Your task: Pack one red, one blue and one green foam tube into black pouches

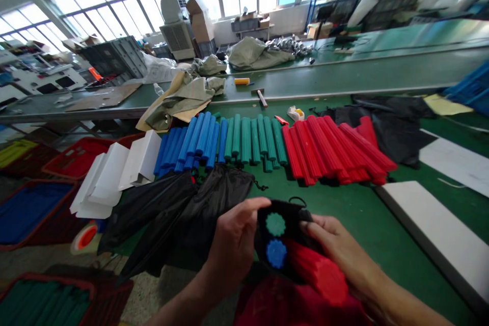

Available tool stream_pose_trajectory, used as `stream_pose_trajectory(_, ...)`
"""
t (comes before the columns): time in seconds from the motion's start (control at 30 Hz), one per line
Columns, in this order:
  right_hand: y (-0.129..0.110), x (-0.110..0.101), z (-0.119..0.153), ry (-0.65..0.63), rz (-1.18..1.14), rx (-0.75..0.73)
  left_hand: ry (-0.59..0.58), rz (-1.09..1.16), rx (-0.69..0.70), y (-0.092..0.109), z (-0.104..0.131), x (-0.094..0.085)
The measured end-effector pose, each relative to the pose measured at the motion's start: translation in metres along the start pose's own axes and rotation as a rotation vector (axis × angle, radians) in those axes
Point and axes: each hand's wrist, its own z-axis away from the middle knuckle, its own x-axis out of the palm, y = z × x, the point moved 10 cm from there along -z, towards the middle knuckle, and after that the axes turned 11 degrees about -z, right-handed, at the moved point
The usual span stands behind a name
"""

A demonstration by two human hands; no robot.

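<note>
Dark red garment at the torso — bare forearms, bare left hand, bare right hand.

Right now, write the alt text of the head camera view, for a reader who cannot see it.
The left hand and right hand hold open a black bag around a green rod, a blue rod and a red rod that sticks out. Beyond, blue rods, green rods and red rods lie on a green table.

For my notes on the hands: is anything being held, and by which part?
Yes: a black bag, held by its open rim, the left hand and right hand on opposite sides.
</note>
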Motion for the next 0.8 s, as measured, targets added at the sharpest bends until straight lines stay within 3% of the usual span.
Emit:
stream_pose_trajectory(0.1, -0.013, 0.007, -0.01, 0.039, -0.178, -0.023, -0.042, -0.09, 0.083, 0.004, -0.001, 0.006)
stream_pose_trajectory(0.3, -0.037, 0.042, -0.034, -0.037, -0.127, -0.128, -0.062, -0.117, -0.049, -0.001, -0.01, -0.009)
stream_pose_trajectory(0.43, -0.041, 0.064, -0.044, -0.118, -0.072, -0.165, 0.024, -0.204, -0.142, -0.004, -0.014, -0.023)
stream_pose_trajectory(0.67, -0.047, 0.057, -0.051, -0.161, 0.111, -0.131, 0.093, -0.27, -0.244, -0.042, -0.027, -0.057)
stream_pose_trajectory(0.8, -0.047, 0.057, -0.05, -0.143, 0.268, -0.163, -0.021, -0.386, -0.162, -0.04, -0.031, -0.048)
